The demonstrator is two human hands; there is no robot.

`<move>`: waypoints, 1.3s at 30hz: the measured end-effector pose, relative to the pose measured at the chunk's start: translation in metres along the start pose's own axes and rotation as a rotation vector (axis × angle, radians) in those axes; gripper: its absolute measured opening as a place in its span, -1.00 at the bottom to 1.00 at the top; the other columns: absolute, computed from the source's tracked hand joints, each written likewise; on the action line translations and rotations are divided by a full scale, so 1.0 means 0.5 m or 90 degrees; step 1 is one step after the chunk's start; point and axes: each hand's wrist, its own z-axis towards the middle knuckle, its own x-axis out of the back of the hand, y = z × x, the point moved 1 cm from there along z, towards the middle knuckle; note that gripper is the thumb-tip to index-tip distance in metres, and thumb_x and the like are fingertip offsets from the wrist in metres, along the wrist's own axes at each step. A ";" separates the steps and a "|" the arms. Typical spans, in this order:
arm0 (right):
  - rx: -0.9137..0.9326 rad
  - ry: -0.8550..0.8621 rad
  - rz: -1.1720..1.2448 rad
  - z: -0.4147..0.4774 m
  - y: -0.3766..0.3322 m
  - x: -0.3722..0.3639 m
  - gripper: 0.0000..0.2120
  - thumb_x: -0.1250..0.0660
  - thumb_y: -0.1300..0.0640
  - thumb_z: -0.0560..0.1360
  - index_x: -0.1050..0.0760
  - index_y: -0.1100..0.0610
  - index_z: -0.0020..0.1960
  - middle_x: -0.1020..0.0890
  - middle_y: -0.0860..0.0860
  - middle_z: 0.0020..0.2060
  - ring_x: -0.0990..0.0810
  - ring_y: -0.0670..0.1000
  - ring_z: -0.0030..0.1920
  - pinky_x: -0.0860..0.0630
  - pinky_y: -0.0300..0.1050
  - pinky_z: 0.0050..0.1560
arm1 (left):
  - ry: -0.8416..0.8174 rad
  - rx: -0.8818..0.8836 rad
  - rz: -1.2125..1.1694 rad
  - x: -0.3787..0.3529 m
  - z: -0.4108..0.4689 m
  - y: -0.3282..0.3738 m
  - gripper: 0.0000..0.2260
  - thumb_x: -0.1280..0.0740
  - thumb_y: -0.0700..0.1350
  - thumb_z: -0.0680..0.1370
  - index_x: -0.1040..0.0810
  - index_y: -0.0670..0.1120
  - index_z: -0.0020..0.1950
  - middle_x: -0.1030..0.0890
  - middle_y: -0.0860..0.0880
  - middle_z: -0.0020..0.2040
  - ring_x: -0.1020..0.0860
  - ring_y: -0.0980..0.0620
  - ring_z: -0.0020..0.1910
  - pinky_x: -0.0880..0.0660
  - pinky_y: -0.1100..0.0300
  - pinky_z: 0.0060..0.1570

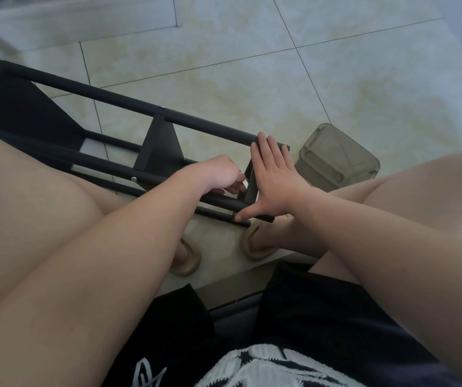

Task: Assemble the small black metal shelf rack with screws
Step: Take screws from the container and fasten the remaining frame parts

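The black metal shelf rack (129,103) lies on its side on the tiled floor, its round poles running from upper left to lower right. A flat shelf panel (161,143) sits between the poles, with silver screw heads (134,179) showing on them. My right hand (271,177) lies flat with spread fingers against the end panel (252,185), thumb touching the lower pole end. My left hand (224,174) is curled inside the frame beside that panel, fingertips pinched together; whatever they hold is hidden.
A translucent grey plastic box (336,160) stands on the floor just right of the rack's end. My bare knees flank the work, and my feet in beige slippers (255,247) rest below the rack. Tiled floor stretches beyond.
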 end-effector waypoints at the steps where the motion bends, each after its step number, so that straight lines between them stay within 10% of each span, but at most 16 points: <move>1: 0.000 0.001 0.001 0.000 0.000 -0.001 0.53 -0.32 -0.66 0.12 0.36 0.26 0.61 0.38 0.20 0.58 0.42 0.20 0.57 0.33 0.18 0.56 | -0.001 -0.001 0.008 0.000 0.001 0.000 -0.83 -0.22 -0.12 0.65 -0.58 -0.08 -0.05 -0.70 0.15 -0.31 -0.66 0.15 -0.14 -0.48 0.14 -0.15; 28: -0.002 -0.008 -0.007 -0.001 -0.002 0.002 0.52 -0.30 -0.67 0.12 0.37 0.26 0.60 0.40 0.20 0.57 0.43 0.21 0.57 0.31 0.20 0.58 | -0.048 -0.078 0.196 0.019 -0.009 -0.012 -0.77 -0.22 -0.17 0.64 -0.59 0.00 -0.15 -0.70 0.07 -0.16 -0.62 0.05 -0.06 -0.45 0.16 -0.12; 39: -0.002 0.000 -0.007 0.000 -0.003 0.001 0.52 -0.30 -0.66 0.13 0.36 0.27 0.60 0.38 0.21 0.58 0.41 0.21 0.58 0.31 0.20 0.57 | -0.050 -0.087 0.284 0.021 -0.020 -0.008 -0.80 -0.27 -0.16 0.62 -0.58 0.03 -0.16 -0.70 0.01 -0.06 -0.61 -0.05 0.06 -0.49 0.03 0.19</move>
